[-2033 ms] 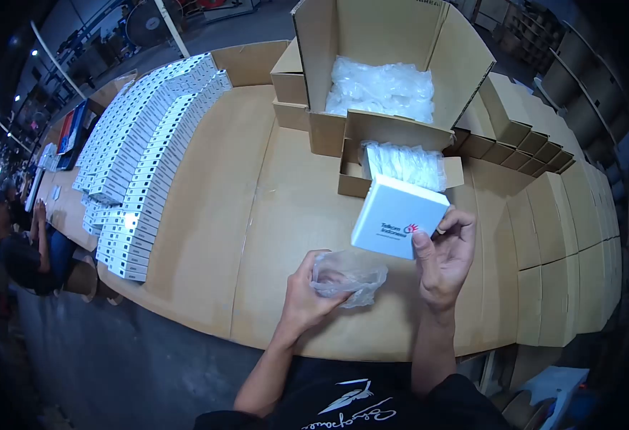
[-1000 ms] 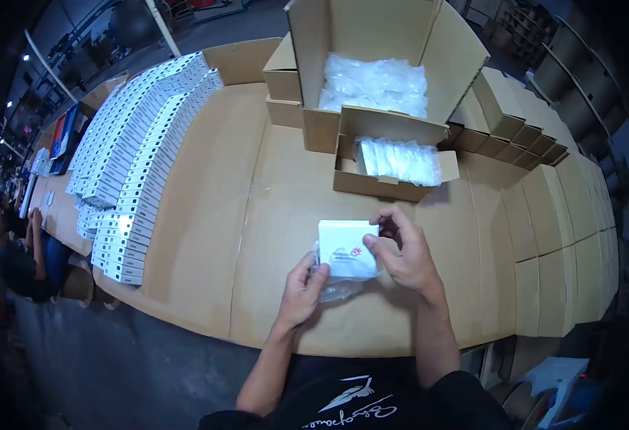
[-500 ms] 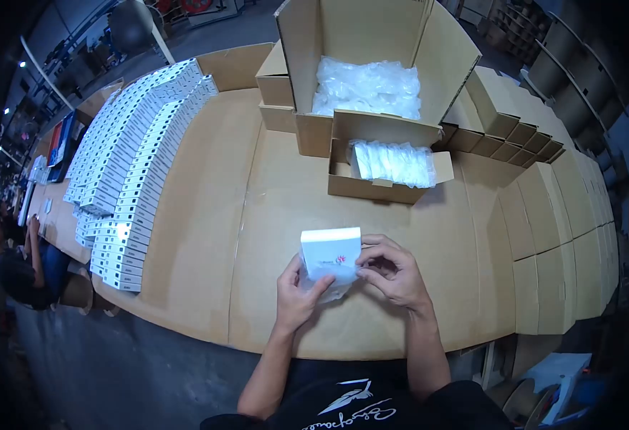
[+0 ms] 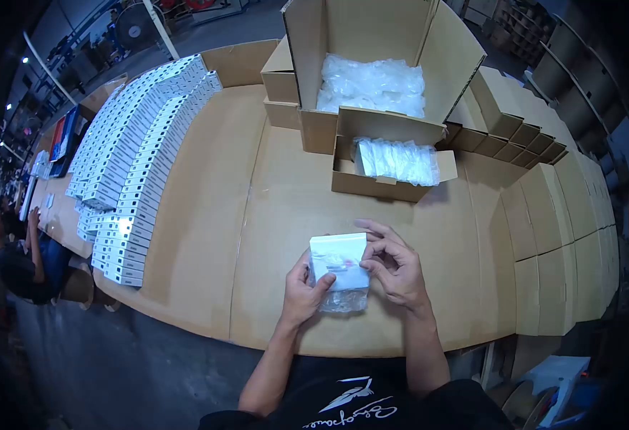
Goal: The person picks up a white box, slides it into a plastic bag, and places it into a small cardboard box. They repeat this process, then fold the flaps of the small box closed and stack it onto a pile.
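Note:
In front of me a small white box [image 4: 337, 247] with a faint pink mark sits inside a clear plastic bag [image 4: 346, 301]. Loose film hangs below the box, toward my body. My left hand [image 4: 303, 292] grips the bagged box from its left side, thumb across the front. At the right edge, my right hand [image 4: 397, 272] pinches thumb and index finger together on the bag, its other fingers curled above. Beyond them, an open carton [image 4: 372, 188] holds a row of bagged white boxes [image 4: 397, 162].
Behind stands a large open carton [image 4: 318, 132] full of clear plastic bags [image 4: 373, 84]. Stacked white boxes [image 4: 131, 215] line the table's left side; brown cartons [image 4: 544, 215] are piled at right. Another person [image 4: 24, 265] sits at far left. Brown cardboard [image 4: 199, 236] covers the table.
The bag now covers the box's printed face, and its loose film shows lower down. Both hands and the box have shifted slightly right and toward me.

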Demonstrator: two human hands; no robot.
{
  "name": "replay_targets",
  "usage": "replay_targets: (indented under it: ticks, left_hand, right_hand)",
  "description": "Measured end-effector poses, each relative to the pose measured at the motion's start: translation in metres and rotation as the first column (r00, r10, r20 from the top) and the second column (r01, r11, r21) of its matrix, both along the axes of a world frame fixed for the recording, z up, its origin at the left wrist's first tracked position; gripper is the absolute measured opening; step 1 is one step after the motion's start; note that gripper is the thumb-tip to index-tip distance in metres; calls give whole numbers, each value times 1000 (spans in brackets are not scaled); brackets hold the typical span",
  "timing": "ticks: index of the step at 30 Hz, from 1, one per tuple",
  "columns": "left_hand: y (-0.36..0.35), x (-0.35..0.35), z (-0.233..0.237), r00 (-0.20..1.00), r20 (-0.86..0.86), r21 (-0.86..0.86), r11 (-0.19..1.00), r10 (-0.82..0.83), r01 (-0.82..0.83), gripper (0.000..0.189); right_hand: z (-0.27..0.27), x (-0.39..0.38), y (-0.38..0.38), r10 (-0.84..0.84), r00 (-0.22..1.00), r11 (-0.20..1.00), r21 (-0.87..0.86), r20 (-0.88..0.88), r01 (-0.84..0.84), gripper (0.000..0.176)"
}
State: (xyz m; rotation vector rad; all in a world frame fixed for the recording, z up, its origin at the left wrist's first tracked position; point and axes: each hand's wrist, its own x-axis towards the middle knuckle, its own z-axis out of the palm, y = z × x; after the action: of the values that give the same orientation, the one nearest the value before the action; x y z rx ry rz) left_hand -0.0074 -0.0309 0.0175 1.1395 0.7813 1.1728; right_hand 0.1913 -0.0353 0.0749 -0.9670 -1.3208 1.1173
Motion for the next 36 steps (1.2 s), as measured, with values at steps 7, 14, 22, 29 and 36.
replay_targets:
  ticks: [7,14,22,29,36]
  left_hand:
    - [-1,4,11,994,-113,-35,999,5,-9,51]
    - [-1,4,4,966,-177,63,982,186,-178,53]
    - [-6,0,23,974,-133,162,973,186,-164,49]
    - [-13,1,14,974,-5,16,974,226,-225,49]
    - [2,-9,11,963,-76,244,941,258,-233,42]
  right_hand:
    - [11,0,5,-80,960,993,101,270,55,10]
    - [5,-17,0,-208,949,962,224,236,156,12]
    - [7,-2,-8,5,985,996,82,172,-20,12]
    - [5,0,-14,76,997,997,-26,-8,-76,16]
    - [-25,-7,-18,3,984,987,-159,-181,-32,43]
